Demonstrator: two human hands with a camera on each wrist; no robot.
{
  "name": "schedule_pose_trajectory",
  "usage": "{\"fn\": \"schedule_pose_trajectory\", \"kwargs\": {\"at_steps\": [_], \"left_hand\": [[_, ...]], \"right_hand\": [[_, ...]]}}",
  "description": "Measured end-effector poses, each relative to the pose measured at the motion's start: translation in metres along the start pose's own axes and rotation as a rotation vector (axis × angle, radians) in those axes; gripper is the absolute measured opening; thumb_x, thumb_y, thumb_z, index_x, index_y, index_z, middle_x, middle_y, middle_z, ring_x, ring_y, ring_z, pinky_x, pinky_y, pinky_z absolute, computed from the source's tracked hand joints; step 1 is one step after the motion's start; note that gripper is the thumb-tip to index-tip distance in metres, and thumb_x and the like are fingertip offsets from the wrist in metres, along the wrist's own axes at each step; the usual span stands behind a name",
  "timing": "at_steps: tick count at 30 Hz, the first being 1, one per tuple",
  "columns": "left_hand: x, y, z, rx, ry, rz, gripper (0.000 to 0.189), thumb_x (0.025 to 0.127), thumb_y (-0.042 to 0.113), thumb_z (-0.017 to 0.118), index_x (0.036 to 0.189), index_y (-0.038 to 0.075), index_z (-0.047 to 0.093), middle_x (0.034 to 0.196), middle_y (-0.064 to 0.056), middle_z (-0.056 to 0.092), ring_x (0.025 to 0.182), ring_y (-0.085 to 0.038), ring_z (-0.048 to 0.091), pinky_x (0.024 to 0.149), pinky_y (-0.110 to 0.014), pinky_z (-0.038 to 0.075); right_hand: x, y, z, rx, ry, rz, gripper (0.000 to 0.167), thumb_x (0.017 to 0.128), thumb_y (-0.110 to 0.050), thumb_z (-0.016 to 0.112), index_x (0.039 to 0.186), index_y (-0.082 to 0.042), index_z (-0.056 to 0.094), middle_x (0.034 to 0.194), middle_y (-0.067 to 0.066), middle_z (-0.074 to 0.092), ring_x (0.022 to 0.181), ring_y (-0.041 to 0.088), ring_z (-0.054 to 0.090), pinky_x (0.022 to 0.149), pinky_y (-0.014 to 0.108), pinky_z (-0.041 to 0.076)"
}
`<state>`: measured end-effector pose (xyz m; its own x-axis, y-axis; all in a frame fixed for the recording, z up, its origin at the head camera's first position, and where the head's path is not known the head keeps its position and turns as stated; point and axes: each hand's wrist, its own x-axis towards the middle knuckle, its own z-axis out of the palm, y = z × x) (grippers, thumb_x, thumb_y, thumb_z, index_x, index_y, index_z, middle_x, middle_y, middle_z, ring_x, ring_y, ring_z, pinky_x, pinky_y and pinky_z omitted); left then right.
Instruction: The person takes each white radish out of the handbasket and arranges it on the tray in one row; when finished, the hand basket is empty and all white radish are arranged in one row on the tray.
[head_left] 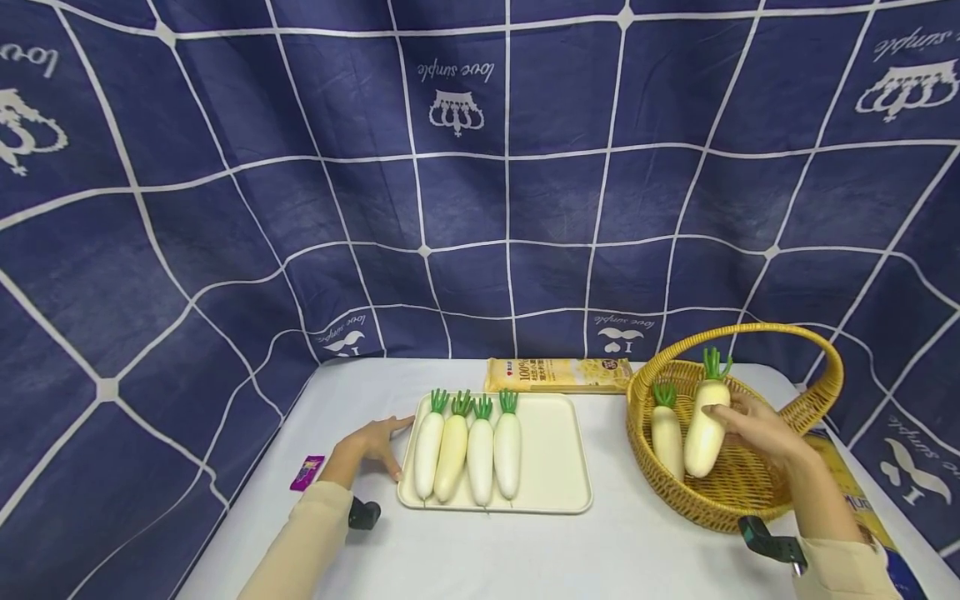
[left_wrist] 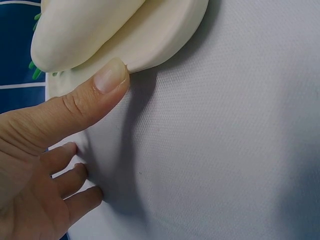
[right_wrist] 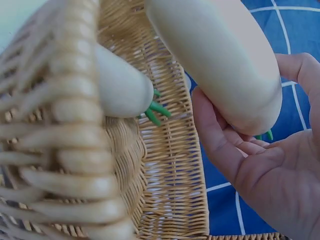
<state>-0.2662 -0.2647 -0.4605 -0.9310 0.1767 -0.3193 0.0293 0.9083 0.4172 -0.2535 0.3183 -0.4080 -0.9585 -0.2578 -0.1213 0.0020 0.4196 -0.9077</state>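
Note:
My right hand (head_left: 757, 427) grips a white radish (head_left: 707, 429) with green stems, tilted over the wicker basket (head_left: 742, 497); the right wrist view shows thumb and fingers round this radish (right_wrist: 225, 60). Another radish (head_left: 667, 437) lies in the basket beside it. My left hand (head_left: 372, 446) rests at the left edge of the cream tray (head_left: 543, 454), its fingers spread. Up close in the left wrist view, the thumb (left_wrist: 107, 82) touches the tray's rim (left_wrist: 170, 55). Several radishes (head_left: 481, 458) lie side by side on the tray's left half, stems toward the back.
A yellow food packet (head_left: 558, 375) lies behind the tray. Left of my left hand is a small purple packet (head_left: 307, 472). The basket's tall handle (head_left: 750, 327) arches over it, and a yellow and blue package (head_left: 862, 508) lies right of the basket. A blue checked cloth (head_left: 480, 200) hangs behind.

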Motion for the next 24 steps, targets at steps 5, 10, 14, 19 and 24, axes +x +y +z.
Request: {"fn": "schedule_pose_trajectory", "kwargs": {"at_steps": [5,10,14,19,24], "left_hand": [[0.0,0.001,-0.001,-0.004,-0.007,-0.021,0.108,0.049,0.017,0.091,0.144,0.013,0.04,0.145,-0.032,0.029,0.131,-0.054,0.026,0.104,-0.067,0.023],[0.002,-0.001,0.001,-0.006,-0.014,-0.029,0.109,0.049,0.019,0.091,0.144,0.013,0.038,0.146,-0.031,0.028,0.131,-0.054,0.026,0.104,-0.068,0.023],[0.004,-0.003,0.002,-0.002,-0.013,-0.017,0.109,0.048,0.019,0.091,0.144,0.013,0.038,0.145,-0.032,0.028,0.131,-0.053,0.027,0.104,-0.066,0.024],[0.004,-0.001,0.001,0.003,-0.009,-0.009,0.109,0.048,0.019,0.091,0.144,0.013,0.039,0.145,-0.032,0.029,0.13,-0.054,0.028,0.104,-0.066,0.025],[0.003,0.0,0.0,0.006,-0.01,-0.014,0.109,0.048,0.019,0.091,0.144,0.012,0.039,0.144,-0.032,0.03,0.13,-0.054,0.029,0.104,-0.066,0.026]], "right_hand": [[-0.006,-0.003,0.005,0.017,0.01,-0.013,0.067,0.099,-0.022,0.041,0.133,0.025,0.007,0.119,0.034,0.042,0.089,0.008,0.057,0.077,0.029,0.055],[-0.015,-0.006,0.009,0.006,0.019,-0.025,0.069,0.098,-0.02,0.042,0.135,0.024,0.004,0.121,0.037,0.041,0.09,0.007,0.058,0.078,0.027,0.055],[-0.023,-0.007,0.012,-0.005,0.03,-0.017,0.072,0.098,-0.023,0.043,0.137,0.022,0.002,0.125,0.038,0.039,0.092,0.005,0.058,0.08,0.026,0.054],[-0.029,-0.008,0.016,0.013,0.03,-0.035,0.072,0.098,-0.023,0.044,0.138,0.021,0.002,0.125,0.037,0.037,0.094,0.007,0.058,0.081,0.027,0.054],[-0.034,-0.006,0.02,0.0,0.042,-0.024,0.068,0.097,-0.021,0.045,0.136,0.02,0.008,0.122,0.036,0.041,0.096,0.018,0.06,0.081,0.033,0.055]]}}
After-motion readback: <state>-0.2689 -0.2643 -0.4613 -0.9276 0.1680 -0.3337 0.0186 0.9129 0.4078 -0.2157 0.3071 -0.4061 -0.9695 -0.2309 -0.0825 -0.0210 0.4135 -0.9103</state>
